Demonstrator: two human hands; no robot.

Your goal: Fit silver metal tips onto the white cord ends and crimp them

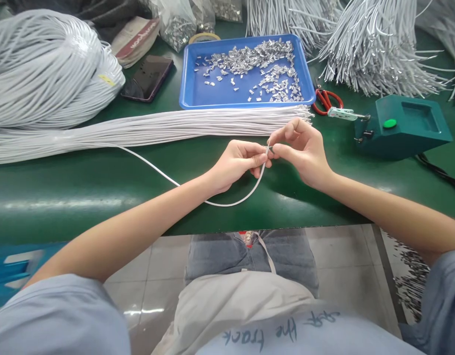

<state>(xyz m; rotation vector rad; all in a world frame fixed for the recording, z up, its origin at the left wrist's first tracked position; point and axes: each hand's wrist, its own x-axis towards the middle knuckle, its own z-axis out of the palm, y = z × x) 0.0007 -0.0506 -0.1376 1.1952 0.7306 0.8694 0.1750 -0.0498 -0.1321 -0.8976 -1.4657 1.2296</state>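
My left hand pinches a white cable close to its end, in front of the blue tray. From there the cable curves down, passes under my left forearm and runs back to the bundle of white cables. My right hand meets the left at the cable's end, thumb and fingertips closed together. A small dark piece shows between the fingertips of both hands; its kind is too small to make out. Small metal clips lie scattered in the blue tray just beyond the hands.
Right of the tray lie red-handled scissors and a green device with a green button. A large cable coil and a phone are at the left. Cable bundles and bags of metal parts stand behind.
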